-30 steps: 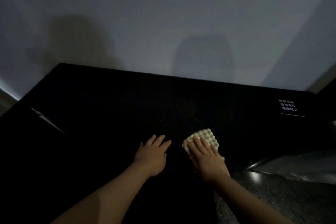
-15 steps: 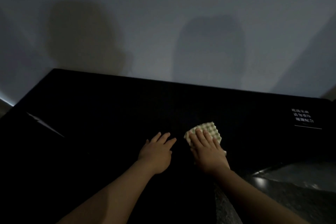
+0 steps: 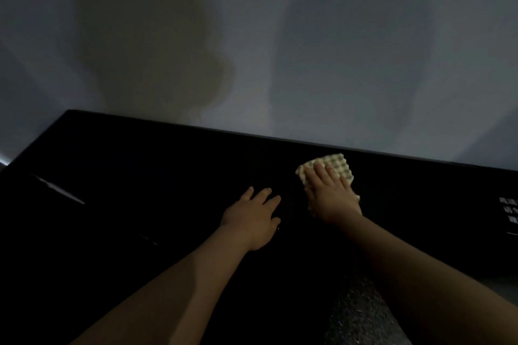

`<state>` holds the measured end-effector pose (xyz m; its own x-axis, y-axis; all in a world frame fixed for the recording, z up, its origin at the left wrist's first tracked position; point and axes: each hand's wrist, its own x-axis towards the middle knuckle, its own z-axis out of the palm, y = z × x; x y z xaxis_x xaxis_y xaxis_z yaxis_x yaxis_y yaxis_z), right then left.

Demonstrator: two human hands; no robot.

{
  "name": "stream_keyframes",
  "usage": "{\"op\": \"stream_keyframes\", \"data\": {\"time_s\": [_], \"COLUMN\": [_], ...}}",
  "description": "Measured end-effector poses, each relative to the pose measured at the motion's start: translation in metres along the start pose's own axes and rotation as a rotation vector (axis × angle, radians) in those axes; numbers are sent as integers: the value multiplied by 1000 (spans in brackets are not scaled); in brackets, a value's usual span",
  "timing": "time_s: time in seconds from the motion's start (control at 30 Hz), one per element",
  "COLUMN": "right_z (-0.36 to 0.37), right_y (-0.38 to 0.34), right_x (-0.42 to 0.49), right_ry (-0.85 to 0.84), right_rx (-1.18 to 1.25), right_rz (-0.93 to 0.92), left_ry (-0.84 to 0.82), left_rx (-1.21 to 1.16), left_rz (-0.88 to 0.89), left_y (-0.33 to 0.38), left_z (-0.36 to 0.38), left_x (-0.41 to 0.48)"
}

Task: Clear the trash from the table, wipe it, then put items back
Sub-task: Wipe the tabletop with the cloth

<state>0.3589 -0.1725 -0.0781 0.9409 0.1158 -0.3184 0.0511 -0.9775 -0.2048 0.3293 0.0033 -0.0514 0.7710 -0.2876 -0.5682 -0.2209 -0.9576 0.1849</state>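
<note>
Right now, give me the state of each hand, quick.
Left hand: open, resting on the table, holding nothing.
Right hand: open, straight fingers pressing the cloth onto the table.

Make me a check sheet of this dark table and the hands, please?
Surface: black table, too dark to judge dirt.
Job's things: pale waffle cloth lies flat near the far edge.
Clutter: nothing seen.
Hands: right hand presses flat on the cloth; left hand lies open on the table beside it.
Cables: nothing seen.
Surroundings: grey wall with two shadows behind; white printed label at the right edge of view; speckled floor below.
</note>
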Motion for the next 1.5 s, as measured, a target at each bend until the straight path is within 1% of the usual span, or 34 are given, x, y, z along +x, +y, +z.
{"op": "stream_keyframes", "data": {"time_s": [0.2, 0.33, 0.43, 0.63, 0.73, 0.93, 1.17, 1.3, 1.4, 1.5], "right_z": [-13, -16, -9, 18, 19, 13, -5, -12, -6, 14], "right_y": [8, 7, 2, -10, -8, -8, 0, 1, -2, -10], "right_x": [36, 36, 17, -55, -67, -40, 38, 57, 38, -8], "right_ry": [39, 38, 40, -4, 14, 51, 140, 127, 142, 130], "right_rx": [8, 8, 1, 13, 17, 21, 7, 11, -8, 2], "right_rz": [14, 22, 21, -32, -41, -29, 48, 60, 35, -22], "left_ry": [41, 42, 33, 49, 38, 63, 95, 86, 103, 106], "left_rx": [-26, -32, -25, -19, -19, -15, -20, -39, -23, -7], "left_rz": [7, -1, -8, -8, -6, 9, 2, 2, -10, -17], "left_y": [-1, 0, 2, 2, 1, -1, -1, -1, 2, 3], "left_z": [-2, 0, -2, 0, 2, 2, 8, 3, 4, 6], "left_x": [8, 7, 7, 2, 2, 4, 3, 7, 6, 3]}}
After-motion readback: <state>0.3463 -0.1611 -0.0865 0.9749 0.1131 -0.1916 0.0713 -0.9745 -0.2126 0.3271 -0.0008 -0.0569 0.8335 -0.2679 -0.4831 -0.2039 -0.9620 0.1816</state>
